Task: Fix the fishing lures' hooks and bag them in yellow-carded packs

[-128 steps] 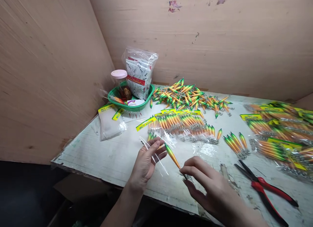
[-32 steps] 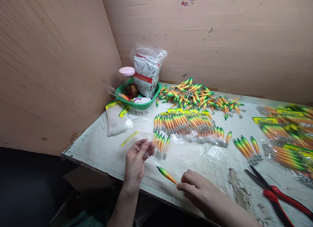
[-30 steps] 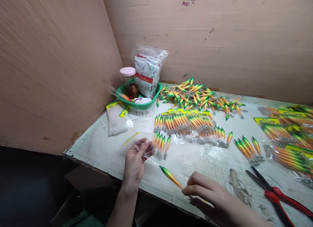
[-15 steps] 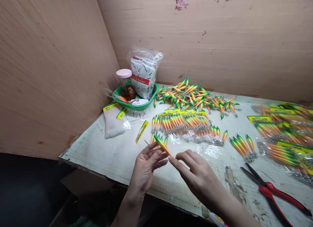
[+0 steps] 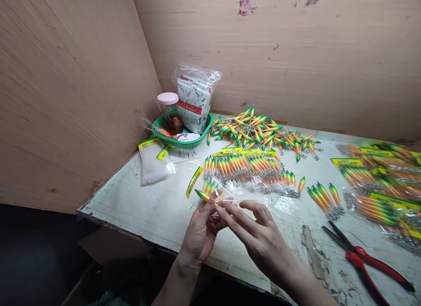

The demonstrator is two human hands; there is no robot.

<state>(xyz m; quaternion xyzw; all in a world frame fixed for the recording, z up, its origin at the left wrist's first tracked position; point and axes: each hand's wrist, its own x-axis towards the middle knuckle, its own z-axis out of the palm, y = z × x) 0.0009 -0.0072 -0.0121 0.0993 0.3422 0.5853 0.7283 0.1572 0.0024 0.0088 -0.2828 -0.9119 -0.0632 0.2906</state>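
A green, yellow and orange fishing lure (image 5: 203,195) lies tilted in my left hand (image 5: 201,229), under the thumb. My left fingers are curled around its lower part. Against the lure's tail end are the fingertips of my right hand (image 5: 255,225); its thumb is hidden below. A clear plastic bag with a yellow BCT LURE header (image 5: 194,182) lies just behind my left hand, and its film reaches toward my fingers. Beside it, several lures (image 5: 210,186) show partly behind the held one. Whether the film is gripped too, I cannot tell.
Packed lures (image 5: 243,165) lie behind my hands, with a heap of loose lures (image 5: 256,126) farther back. A green basket (image 5: 192,143) and flat bags (image 5: 153,165) are left. Loose lures (image 5: 325,198), red-handled pliers (image 5: 358,253) and more packs (image 5: 381,209) lie right.
My hands have brought the lure lower and slightly left, tilting it flatter. The yellow-headed bag has shifted a little right and up, and its clear film now shows near my fingers.
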